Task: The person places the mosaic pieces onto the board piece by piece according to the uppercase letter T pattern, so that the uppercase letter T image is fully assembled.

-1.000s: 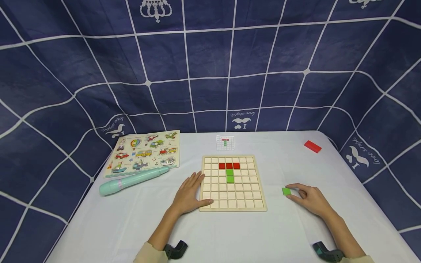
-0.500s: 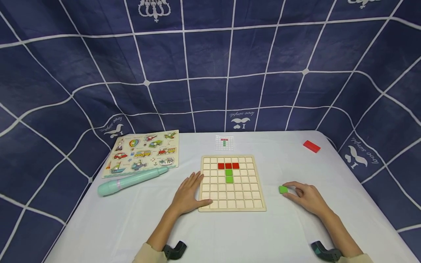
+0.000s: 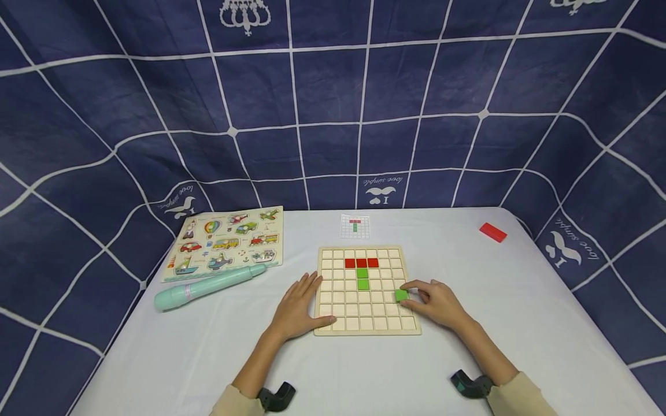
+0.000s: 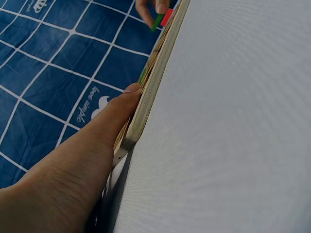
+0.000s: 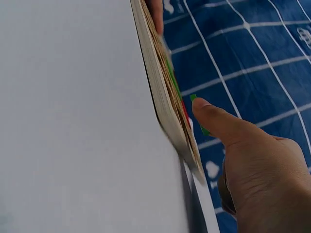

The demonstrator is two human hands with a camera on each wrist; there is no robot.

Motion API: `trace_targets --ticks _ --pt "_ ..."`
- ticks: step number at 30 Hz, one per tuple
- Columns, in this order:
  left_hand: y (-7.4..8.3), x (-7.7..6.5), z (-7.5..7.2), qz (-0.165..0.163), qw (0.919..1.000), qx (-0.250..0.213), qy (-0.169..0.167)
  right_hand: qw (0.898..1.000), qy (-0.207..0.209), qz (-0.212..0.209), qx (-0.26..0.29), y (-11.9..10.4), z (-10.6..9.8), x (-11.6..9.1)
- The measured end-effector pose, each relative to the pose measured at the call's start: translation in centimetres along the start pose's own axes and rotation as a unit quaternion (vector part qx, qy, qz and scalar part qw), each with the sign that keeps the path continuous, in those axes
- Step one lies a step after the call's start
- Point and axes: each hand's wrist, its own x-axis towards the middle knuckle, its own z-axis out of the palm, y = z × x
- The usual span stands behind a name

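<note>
A wooden grid board (image 3: 372,323) lies on the white table. Three red tiles (image 3: 361,263) form a row on it, with two green tiles (image 3: 362,278) in a column below the middle one. My left hand (image 3: 298,309) rests at the board's left edge, fingers extended and thumb on the lower left corner. Between thumb and fingers, my right hand (image 3: 439,303) pinches a green square tile (image 3: 402,295) over the board's right side. In the right wrist view, the thumb covers part of that green tile (image 5: 205,131), which is held apart from the board.
Behind the board lies a small pattern card (image 3: 355,226) with a red and green T. A red block (image 3: 492,232) is at the back right. To the left are a vehicle picture puzzle (image 3: 244,231) and a mint-green pen-shaped object (image 3: 208,285). A dark blue curtain (image 3: 333,144) hangs behind.
My right hand has moved left with the green tile, from the bare tablecloth to above the board's right side. My left hand and the placed tiles have stayed put.
</note>
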Motion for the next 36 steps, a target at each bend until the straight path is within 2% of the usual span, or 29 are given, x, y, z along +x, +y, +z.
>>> trace_targets --ticks 5,12,18,36 --pt "-0.1 0.0 0.1 0.001 1.0 0.002 0.002 0.999 -0.012 -0.031 0.02 -2.3 2.1 1.8" --pt "0.0 0.0 0.2 0.001 1.0 0.003 0.004 0.999 -0.01 -0.051 0.002 -4.2 4.1 3.5" --pt "0.0 0.1 0.2 0.007 0.9999 0.005 0.008 0.999 -0.012 -0.05 -0.019 -4.3 4.7 3.9" --pt "0.0 0.2 0.1 0.002 1.0 -0.002 0.007 0.998 -0.021 -0.058 -0.023 -4.1 4.9 3.9"
